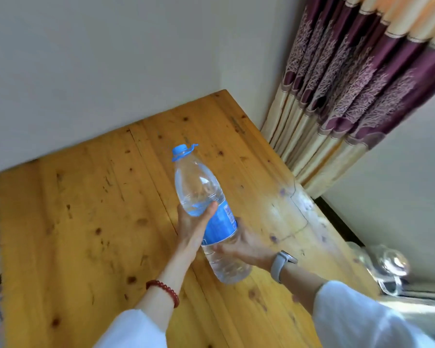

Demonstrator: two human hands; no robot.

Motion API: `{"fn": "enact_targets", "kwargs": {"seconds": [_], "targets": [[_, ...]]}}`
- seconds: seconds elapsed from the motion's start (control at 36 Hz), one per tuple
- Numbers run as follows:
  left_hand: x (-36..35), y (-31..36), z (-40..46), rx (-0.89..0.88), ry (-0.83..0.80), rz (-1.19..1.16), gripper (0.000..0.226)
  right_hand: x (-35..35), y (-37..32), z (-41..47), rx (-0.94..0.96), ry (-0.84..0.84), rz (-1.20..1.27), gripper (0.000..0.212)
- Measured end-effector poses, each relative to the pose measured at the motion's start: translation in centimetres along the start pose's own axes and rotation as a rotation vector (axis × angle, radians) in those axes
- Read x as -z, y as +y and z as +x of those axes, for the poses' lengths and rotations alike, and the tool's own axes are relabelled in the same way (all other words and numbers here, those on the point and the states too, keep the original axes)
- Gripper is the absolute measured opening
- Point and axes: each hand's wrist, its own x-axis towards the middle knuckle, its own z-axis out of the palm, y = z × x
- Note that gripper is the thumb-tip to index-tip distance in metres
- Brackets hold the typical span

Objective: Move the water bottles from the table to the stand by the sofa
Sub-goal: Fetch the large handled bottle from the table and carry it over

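While tilted over table (73, 222) | water bottle (206, 209) gripped between left hand (194, 224) | right hand (246, 244)

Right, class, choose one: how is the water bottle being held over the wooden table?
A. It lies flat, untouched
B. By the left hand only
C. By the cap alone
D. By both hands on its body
D: the left hand and right hand both grip the water bottle at its labelled middle.
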Motion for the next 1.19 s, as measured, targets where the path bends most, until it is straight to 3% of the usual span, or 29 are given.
{"fn": "enact_targets", "kwargs": {"seconds": [0.11,0.22,0.42,0.47,0.61,0.72,0.92,0.97,1.06,1.11,1.19], "targets": [[-1.9,-1.6,-5.4,0.053,-0.041,0.043,0.078,-1.3,3.1,-6.0,-0.051,0.081,0.067,0.082],[-4.7,-2.6,-11.1,0.084,-0.141,0.082,0.084,-1.2,6.1,-12.8,-0.095,0.159,0.108,0.088],[-11.6,-4.5,-22.3,0.08,-0.379,0.193,0.09,-1.0,11.7,-26.7,-0.128,0.427,0.207,0.066],[-13.9,-5.5,-26.5,0.044,-0.48,0.223,0.09,-1.8,13.8,-31.5,-0.105,0.534,0.269,0.047],[-18.7,-9.8,-39.6,0.015,-0.766,0.302,0.055,-5.7,20.5,-45.0,-0.2,0.769,0.435,0.046],[-22.0,-14.2,-50.8,0.02,-1.015,0.418,0.062,-10.6,26.0,-55.0,-0.287,1.023,0.673,0.061],[-25.7,-21.4,-68.8,-0.063,-1.452,0.727,0.089,-19.4,34.3,-68.2,-0.52,1.427,0.973,0.054],[-26.7,-23.5,-72.8,-0.075,-1.565,0.803,0.088,-21.0,36.1,-70.8,-0.544,1.543,1.033,0.054],[-28.1,-26.3,-77.9,-0.076,-1.667,0.875,0.078,-22.5,38.9,-74.2,-0.549,1.648,1.154,0.049],[-29.6,-28.2,-81.4,-0.076,-1.734,0.925,0.082,-22.9,40.8,-76.6,-0.565,1.686,1.235,0.06],[-32.1,-31.0,-86.7,-0.07,-1.821,0.992,0.084,-23.0,44.0,-80.4,-0.557,1.767,1.292,0.057]]}}
